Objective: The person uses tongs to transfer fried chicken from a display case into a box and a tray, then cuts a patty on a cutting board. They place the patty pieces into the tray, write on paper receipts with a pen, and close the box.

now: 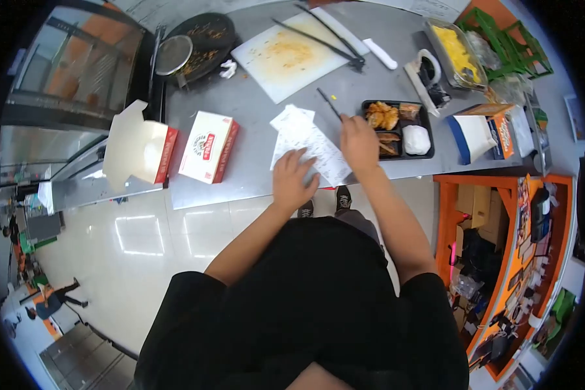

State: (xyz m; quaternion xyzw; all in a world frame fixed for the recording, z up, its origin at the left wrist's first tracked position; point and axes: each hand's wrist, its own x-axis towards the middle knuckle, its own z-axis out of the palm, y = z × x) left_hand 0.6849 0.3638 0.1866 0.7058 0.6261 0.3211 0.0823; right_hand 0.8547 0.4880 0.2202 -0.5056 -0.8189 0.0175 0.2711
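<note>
My left hand [294, 179] lies with its fingers spread on printed paper receipts [311, 144] at the steel counter's near edge. My right hand [359, 144] is closed around a slim dark pen [329, 103], which points up and to the left over the counter. Part of that hand rests beside the receipts' right side. Just right of it sits a black compartment tray [398, 153] holding fried pieces [381, 117], a white wrapped ball [416, 140] and other food. A closed white and red box [205, 146] stands left of the receipts.
An open box [136, 151] stands at the left. Behind are a dark pan [209, 39] with a strainer [174, 54], a stained cutting board [266, 71], black tongs [325, 40] and a white-handled tool [380, 54]. At right are a metal tray [480, 86] of yellow food and a tape roll [430, 68].
</note>
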